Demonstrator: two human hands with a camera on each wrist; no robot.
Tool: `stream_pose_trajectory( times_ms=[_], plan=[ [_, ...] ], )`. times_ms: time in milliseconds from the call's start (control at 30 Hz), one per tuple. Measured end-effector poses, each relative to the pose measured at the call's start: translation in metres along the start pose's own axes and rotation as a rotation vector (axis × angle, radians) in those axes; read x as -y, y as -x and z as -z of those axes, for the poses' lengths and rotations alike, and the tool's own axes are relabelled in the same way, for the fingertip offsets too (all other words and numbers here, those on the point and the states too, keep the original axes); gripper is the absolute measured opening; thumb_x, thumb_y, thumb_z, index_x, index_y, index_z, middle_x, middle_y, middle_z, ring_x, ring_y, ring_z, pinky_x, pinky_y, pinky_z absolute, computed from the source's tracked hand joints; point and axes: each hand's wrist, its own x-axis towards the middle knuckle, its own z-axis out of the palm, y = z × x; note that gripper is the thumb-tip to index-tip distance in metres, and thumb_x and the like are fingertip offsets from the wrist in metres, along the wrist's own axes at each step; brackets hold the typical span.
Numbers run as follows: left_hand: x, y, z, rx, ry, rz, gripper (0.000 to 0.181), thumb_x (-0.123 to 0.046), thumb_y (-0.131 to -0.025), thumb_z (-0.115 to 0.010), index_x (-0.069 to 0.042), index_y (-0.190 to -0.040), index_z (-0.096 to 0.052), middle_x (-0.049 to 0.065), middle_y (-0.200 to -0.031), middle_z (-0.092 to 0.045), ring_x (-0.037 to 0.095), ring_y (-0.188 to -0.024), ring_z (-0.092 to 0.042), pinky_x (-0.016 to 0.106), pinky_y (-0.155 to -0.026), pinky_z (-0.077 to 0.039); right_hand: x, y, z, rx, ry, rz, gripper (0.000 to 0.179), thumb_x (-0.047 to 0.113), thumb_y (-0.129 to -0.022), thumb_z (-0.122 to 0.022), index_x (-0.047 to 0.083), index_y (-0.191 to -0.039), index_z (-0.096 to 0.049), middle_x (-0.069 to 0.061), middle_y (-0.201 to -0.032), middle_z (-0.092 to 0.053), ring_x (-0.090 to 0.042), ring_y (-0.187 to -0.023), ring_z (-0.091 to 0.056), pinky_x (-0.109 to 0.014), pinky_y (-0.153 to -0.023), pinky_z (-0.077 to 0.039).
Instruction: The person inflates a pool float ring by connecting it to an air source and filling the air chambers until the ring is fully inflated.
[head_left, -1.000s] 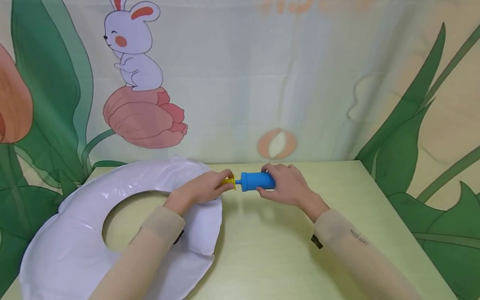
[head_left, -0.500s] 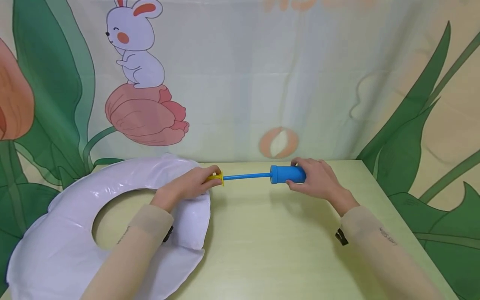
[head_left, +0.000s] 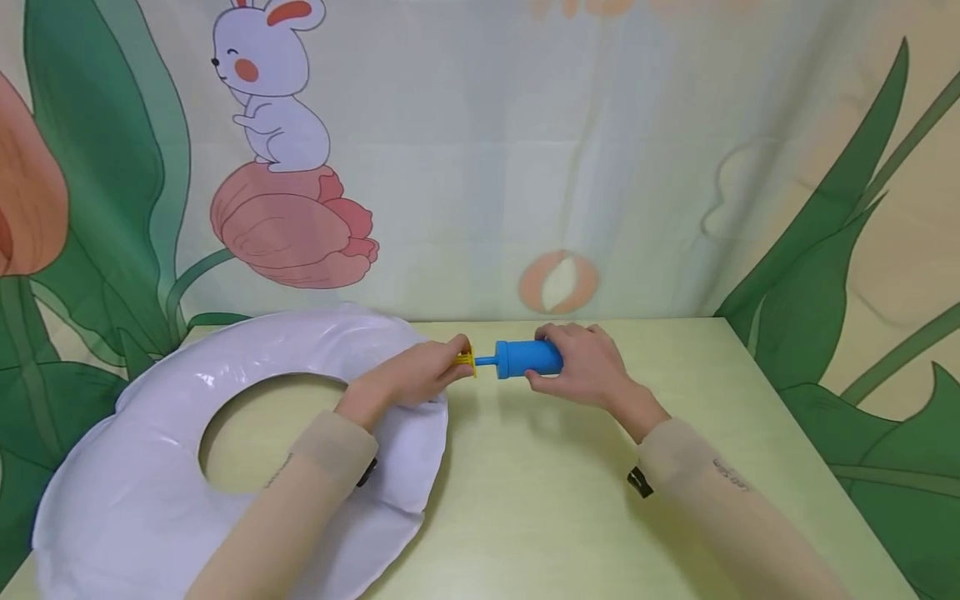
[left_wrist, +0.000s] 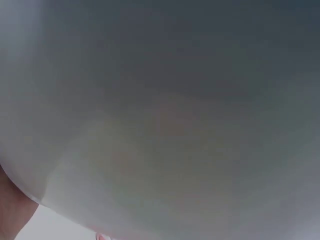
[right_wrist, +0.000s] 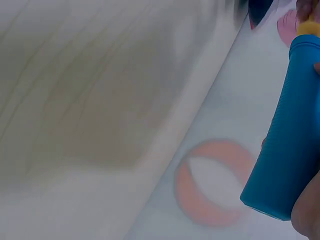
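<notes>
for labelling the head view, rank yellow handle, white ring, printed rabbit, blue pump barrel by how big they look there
1. white ring
2. printed rabbit
3. blue pump barrel, partly hidden
4. yellow handle, partly hidden

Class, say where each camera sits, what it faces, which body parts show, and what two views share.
Head: worn on head, facing forward and down; sleeves, left hand, right hand show.
Left wrist: on that wrist, facing a blurred pale surface; skin lower left.
Right wrist: on that wrist, facing the blue pump; hands partly show.
Head and right wrist share the pump.
</notes>
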Motion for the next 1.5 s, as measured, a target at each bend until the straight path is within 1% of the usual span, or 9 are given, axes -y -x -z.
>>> stream_pose_trajectory(
  times_ms=[100,267,400,667,867,1033,1200,1367,1500],
  plan=[
    [-0.003,-0.002,-0.003,0.016,0.013,-0.013,0.026,-0.025,-0.109,-0.054,-0.004,-0.122,-0.048,0.000,-0.080,-0.052,0.015,-0.070,-0.052,0.031,-0.070,-0.044,0.012,-0.002,-0.004,0.033,-0.004,0.013,0.055,0.056,-0.087,-0.067,0.014,-0.123,-0.064,-0.007,-0.112,-0.071,-0.025,-0.096,-0.064,-0.048,-0.086,-0.046],
    [0.007,0.003,-0.004,0.009,0.042,0.005,0.027,-0.029,-0.109,-0.055,-0.008,-0.126,-0.052,-0.002,-0.076,-0.055,0.013,-0.068,-0.053,0.033,-0.073,-0.045,0.014,-0.002,-0.001,0.097,-0.004,0.022,0.057,0.058,-0.090,-0.066,0.014,-0.126,-0.062,-0.007,-0.114,-0.070,-0.024,-0.096,-0.063,-0.046,-0.084,-0.046],
    [0.018,0.012,0.002,-0.009,0.051,0.025,0.028,-0.031,-0.108,-0.056,-0.012,-0.128,-0.054,-0.002,-0.071,-0.054,0.013,-0.065,-0.051,0.035,-0.074,-0.045,-0.003,0.000,0.005,0.106,-0.003,0.001,0.056,0.058,-0.089,-0.067,0.015,-0.124,-0.062,-0.006,-0.111,-0.070,-0.022,-0.093,-0.063,-0.044,-0.080,-0.047],
    [0.028,0.026,0.017,-0.022,0.062,0.078,0.030,-0.033,-0.107,-0.058,-0.013,-0.129,-0.056,-0.001,-0.076,-0.057,0.016,-0.071,-0.053,0.037,-0.077,-0.045,-0.044,0.014,0.023,0.110,-0.023,-0.056,0.054,0.054,-0.088,-0.071,0.014,-0.122,-0.062,-0.006,-0.110,-0.070,-0.025,-0.089,-0.063,-0.044,-0.077,-0.049],
    [0.027,0.024,0.018,-0.056,0.060,0.067,0.029,-0.033,-0.107,-0.058,-0.013,-0.128,-0.056,0.000,-0.077,-0.058,0.018,-0.072,-0.054,0.038,-0.079,-0.045,-0.058,0.018,0.030,0.088,-0.014,-0.086,0.055,0.052,-0.088,-0.072,0.011,-0.122,-0.063,-0.008,-0.110,-0.070,-0.027,-0.090,-0.063,-0.046,-0.079,-0.049],
    [0.019,0.015,0.012,-0.060,0.026,0.032,0.027,-0.029,-0.108,-0.057,-0.009,-0.125,-0.052,-0.001,-0.076,-0.056,0.017,-0.071,-0.052,0.037,-0.076,-0.045,-0.045,0.014,0.027,0.045,0.006,-0.041,0.055,0.053,-0.086,-0.071,0.010,-0.121,-0.063,-0.010,-0.111,-0.070,-0.028,-0.095,-0.062,-0.050,-0.084,-0.045],
    [0.003,0.005,0.006,-0.051,-0.012,0.008,0.025,-0.026,-0.108,-0.056,-0.006,-0.122,-0.050,-0.001,-0.080,-0.056,0.016,-0.070,-0.051,0.034,-0.072,-0.045,-0.025,0.005,0.017,0.022,0.008,-0.001,0.055,0.053,-0.085,-0.068,0.011,-0.121,-0.063,-0.009,-0.112,-0.070,-0.027,-0.096,-0.062,-0.052,-0.086,-0.044],
    [-0.008,-0.007,0.001,-0.063,-0.021,-0.017,0.027,-0.026,-0.107,-0.058,-0.005,-0.122,-0.050,0.001,-0.080,-0.055,0.016,-0.069,-0.052,0.033,-0.070,-0.045,-0.001,-0.006,0.010,0.055,-0.002,0.006,0.057,0.055,-0.086,-0.067,0.012,-0.124,-0.062,-0.007,-0.114,-0.069,-0.026,-0.097,-0.062,-0.050,-0.087,-0.044],
    [-0.002,-0.010,-0.004,-0.062,0.012,0.012,0.031,-0.029,-0.107,-0.057,-0.006,-0.127,-0.051,0.000,-0.081,-0.059,0.016,-0.071,-0.054,0.034,-0.074,-0.047,0.009,-0.013,0.010,0.095,-0.011,0.002,0.059,0.058,-0.088,-0.067,0.012,-0.124,-0.061,-0.006,-0.115,-0.068,-0.025,-0.096,-0.061,-0.048,-0.087,-0.043]
  ],
)
